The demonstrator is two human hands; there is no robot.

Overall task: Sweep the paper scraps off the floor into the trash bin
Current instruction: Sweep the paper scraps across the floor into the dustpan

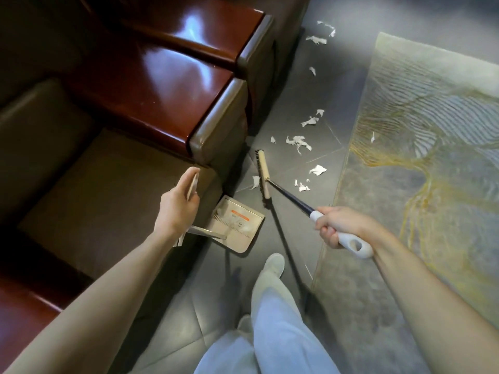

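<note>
Floor (291,85): dark grey tiles with thin pale joints, running between the seating on my left and a rug on my right.
Rug (432,163): grey-blue with gold wavy lines, its edge alongside the bare strip of tile.
Armchairs (89,163): brown leather, with glossy red-brown wooden arm tops (172,85) that catch the light.
My legs (272,319): pale trousers, one light shoe forward on the tiles.
Broom (263,175): the head is down on the floor by the armchair's corner, and the dark shaft slants back to a white grip.
Dustpan (237,228): beige, standing on the tiles between the armchair and the broom head.
Right hand (343,228): my fingers are wrapped round the broom's white grip.
Left hand (178,203): curled round the top of the dustpan's handle.
Paper scraps (298,143): white shreds strung along the tiles ahead of the broom head, well beyond both hands; one lies against the bristles, one on the rug.
</note>
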